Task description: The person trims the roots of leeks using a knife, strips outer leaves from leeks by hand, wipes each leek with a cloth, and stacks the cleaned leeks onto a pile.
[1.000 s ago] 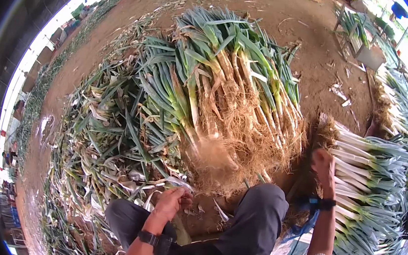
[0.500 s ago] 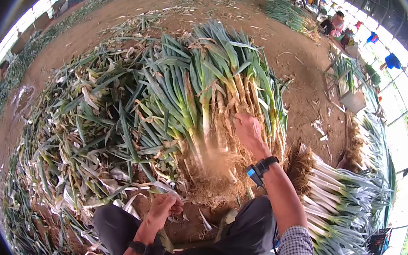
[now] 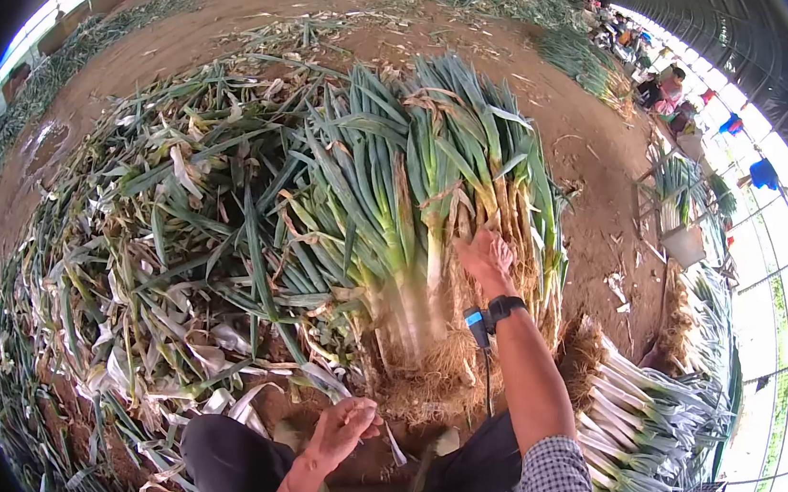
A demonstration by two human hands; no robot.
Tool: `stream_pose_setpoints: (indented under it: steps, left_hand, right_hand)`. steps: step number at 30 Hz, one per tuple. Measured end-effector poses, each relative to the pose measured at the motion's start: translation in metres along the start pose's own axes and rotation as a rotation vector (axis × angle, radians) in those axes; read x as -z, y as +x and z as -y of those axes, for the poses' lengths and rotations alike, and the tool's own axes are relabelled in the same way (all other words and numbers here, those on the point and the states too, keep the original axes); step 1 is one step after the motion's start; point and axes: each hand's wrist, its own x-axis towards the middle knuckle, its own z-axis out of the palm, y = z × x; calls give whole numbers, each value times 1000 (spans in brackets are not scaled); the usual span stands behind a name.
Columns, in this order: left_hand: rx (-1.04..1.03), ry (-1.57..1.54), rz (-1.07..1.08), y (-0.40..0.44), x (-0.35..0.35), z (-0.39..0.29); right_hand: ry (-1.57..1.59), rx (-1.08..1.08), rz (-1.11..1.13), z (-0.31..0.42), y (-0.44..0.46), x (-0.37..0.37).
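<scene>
A large bundle of green onions (image 3: 407, 209) lies on the ground in front of me, leaves pointing away and the tangled roots (image 3: 428, 375) towards my legs. My right hand (image 3: 486, 259) is on the stalks at the right of this bundle, its fingers closed round a green onion with dry brown outer leaves. The fingertips are partly hidden among the stalks. Nearer to my body, my left hand (image 3: 341, 435) hovers over my knees with its fingers curled together; anything inside them cannot be made out. A pale strip of leaf (image 3: 327, 380) lies just beyond it.
To the left spreads a heap of stripped leaves (image 3: 153, 250). Cleaned green onions with white stems (image 3: 632, 406) are stacked at the right. Farther back right are a pale container (image 3: 682, 246), more green onions (image 3: 581, 62) and a seated person (image 3: 670, 91).
The view has shifted slightly, so the bundle appears farther right and lower. My right hand stays at the stalks, its wrist turned a little. My left hand remains curled near my knees.
</scene>
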Motion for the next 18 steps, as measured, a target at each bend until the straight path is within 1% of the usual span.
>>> stream_pose_setpoints:
  steps: [2,3,4,5,6,7,9,10,11,12,13,14,16,18]
  left_hand:
    - [15,-20,21,3,-2,2]
    - [-8,-60,41,1,-2,2]
    - [-36,-27,26,3,-1,4]
    - [-60,5,11,7,1,8]
    - [-72,36,-2,8,2,15]
    - [-74,50,-65,12,-4,14]
    - [-125,139,-95,42,2,31]
    - [-150,187,-108,51,2,34]
    - [-59,122,-88,54,-6,13]
    - [30,58,-66,61,-16,-12]
    - [9,18,-19,76,-20,-16]
    - [109,50,16,90,-22,-25]
    - [36,-45,7,107,-41,-29]
    - [36,-10,30,111,-55,-22]
  right_hand:
    - [14,-47,125,11,0,10]
    - [-2,-70,202,19,1,17]
    - [-21,-92,280,23,3,18]
    - [28,-158,122,20,7,-2]
    - [96,-177,89,11,12,-17]
    - [223,-156,104,4,17,-24]
    - [472,-90,146,-1,29,-18]
    - [476,19,120,12,33,11]
    - [479,124,93,21,30,38]
    - [640,186,102,37,11,84]
    - [800,249,121,53,-10,130]
    - [768,157,28,65,-20,154]
    - [674,491,-223,51,-45,193]
    - [574,313,-85,23,-59,193]
